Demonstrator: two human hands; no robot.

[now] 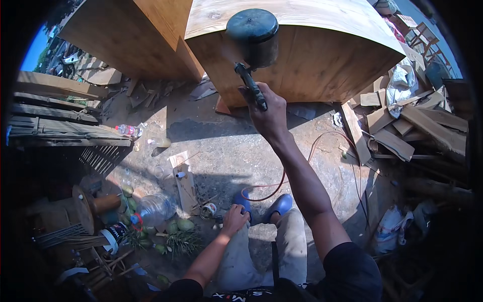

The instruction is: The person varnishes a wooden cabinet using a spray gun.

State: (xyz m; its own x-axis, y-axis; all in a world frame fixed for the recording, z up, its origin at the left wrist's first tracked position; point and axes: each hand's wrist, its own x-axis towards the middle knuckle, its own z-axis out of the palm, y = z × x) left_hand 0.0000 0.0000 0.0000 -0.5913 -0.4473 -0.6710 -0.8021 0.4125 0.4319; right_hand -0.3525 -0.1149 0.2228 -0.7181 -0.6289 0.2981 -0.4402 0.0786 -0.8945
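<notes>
A large, boxy brown wooden cabinet point(327, 63) stands ahead of the right hand point(267, 111), the nearer one — between them a black spray gun with a round dark cup point(257, 53), long axis running forward from that fist's grip — while the left hand point(235, 220), well behind, half curls, its hold unclear
</notes>
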